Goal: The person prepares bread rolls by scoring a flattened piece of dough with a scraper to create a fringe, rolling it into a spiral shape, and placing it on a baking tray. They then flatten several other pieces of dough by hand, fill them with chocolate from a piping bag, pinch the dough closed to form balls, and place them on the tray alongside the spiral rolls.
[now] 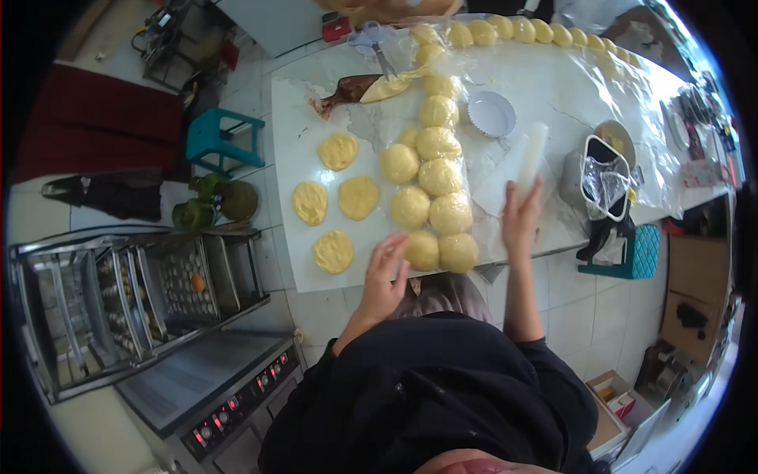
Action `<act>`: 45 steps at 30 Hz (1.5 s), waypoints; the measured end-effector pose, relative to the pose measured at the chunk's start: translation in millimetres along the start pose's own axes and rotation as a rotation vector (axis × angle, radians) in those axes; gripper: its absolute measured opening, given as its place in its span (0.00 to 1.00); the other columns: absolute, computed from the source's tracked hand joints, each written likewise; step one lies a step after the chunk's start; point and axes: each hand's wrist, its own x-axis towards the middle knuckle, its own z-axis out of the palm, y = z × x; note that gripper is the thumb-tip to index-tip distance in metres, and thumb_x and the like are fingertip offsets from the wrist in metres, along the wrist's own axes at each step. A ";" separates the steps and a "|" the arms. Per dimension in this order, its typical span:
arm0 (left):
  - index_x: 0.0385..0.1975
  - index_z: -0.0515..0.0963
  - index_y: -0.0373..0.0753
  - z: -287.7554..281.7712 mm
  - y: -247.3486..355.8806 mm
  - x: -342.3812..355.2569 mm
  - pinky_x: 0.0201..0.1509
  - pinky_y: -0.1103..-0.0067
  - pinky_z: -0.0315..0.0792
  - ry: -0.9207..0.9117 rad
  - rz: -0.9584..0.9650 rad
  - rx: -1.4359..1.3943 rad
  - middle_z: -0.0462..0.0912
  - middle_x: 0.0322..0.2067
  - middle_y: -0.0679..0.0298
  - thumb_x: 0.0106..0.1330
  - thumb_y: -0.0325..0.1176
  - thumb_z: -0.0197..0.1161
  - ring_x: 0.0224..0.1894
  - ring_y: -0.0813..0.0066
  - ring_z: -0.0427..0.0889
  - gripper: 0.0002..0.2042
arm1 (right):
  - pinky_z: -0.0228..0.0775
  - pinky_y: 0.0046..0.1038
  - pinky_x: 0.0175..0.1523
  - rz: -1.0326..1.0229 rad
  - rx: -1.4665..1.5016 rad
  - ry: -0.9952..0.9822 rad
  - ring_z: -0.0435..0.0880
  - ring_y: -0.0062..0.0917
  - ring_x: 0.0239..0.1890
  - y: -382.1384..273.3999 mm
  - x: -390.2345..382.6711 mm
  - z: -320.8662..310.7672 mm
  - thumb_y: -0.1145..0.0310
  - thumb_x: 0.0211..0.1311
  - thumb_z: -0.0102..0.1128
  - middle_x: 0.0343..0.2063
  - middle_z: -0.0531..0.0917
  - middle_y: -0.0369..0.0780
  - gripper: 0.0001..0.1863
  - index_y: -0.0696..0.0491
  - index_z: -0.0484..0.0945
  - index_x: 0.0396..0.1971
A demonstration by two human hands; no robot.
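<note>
My right hand (pixel 521 215) is closed around a whitish rolling pin (pixel 534 152), held upright over the right part of the table and slightly blurred. My left hand (pixel 385 272) holds nothing, fingers apart, beside the nearest dough ball (pixel 422 251); whether it touches the dough I cannot tell. Round yellow dough balls run in a double row up the table, partly under clear plastic sheet (pixel 474 79). Left of them lie flattened dough discs, one of them a middle disc (pixel 358 197). A white fluted dish (pixel 491 114) sits right of the row.
On the table (pixel 294 103) lie piping bags of brown filling (pixel 351 91) and yellow filling (pixel 385 87), plus scissors (pixel 384 59). A grey bin (pixel 584 178) stands at its right. A teal stool (pixel 225 136), a tray rack (pixel 142 300) and an oven (pixel 213 395) are to the left.
</note>
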 end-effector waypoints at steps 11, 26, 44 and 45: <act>0.40 0.61 0.34 -37.7 154.0 85.8 0.44 0.78 0.61 -0.253 0.193 -1.093 0.62 0.41 0.59 0.35 0.15 0.43 0.40 0.70 0.66 0.25 | 0.47 0.43 0.52 -0.227 -0.813 0.272 0.56 0.41 0.51 35.8 47.4 4.9 0.68 0.44 0.57 0.51 0.55 0.50 0.41 0.55 0.44 0.57; 0.47 0.52 0.34 -207.9 38.5 67.9 0.42 0.77 0.62 -0.111 0.108 -0.862 0.60 0.44 0.55 0.35 0.18 0.43 0.44 0.68 0.64 0.30 | 0.65 0.34 0.42 -0.438 -0.639 -0.691 0.74 0.36 0.37 -120.7 -14.3 213.2 0.69 0.49 0.44 0.34 0.75 0.45 0.27 0.43 0.57 0.54; 0.44 0.63 0.41 -223.4 -220.1 16.9 0.44 0.80 0.62 0.130 -0.558 -0.677 0.65 0.42 0.64 0.44 0.16 0.43 0.41 0.75 0.67 0.24 | 0.69 0.34 0.32 -0.383 -0.945 -0.632 0.77 0.35 0.30 -132.2 -60.0 242.0 0.73 0.46 0.44 0.25 0.77 0.44 0.31 0.39 0.57 0.55; 0.43 0.64 0.40 -218.6 -214.8 23.0 0.43 0.81 0.63 0.089 -0.525 -0.669 0.66 0.42 0.64 0.43 0.15 0.43 0.39 0.76 0.67 0.23 | 0.68 0.35 0.30 -0.447 -0.888 -0.704 0.76 0.35 0.25 -138.7 -81.6 239.8 0.74 0.46 0.42 0.21 0.76 0.43 0.31 0.39 0.58 0.55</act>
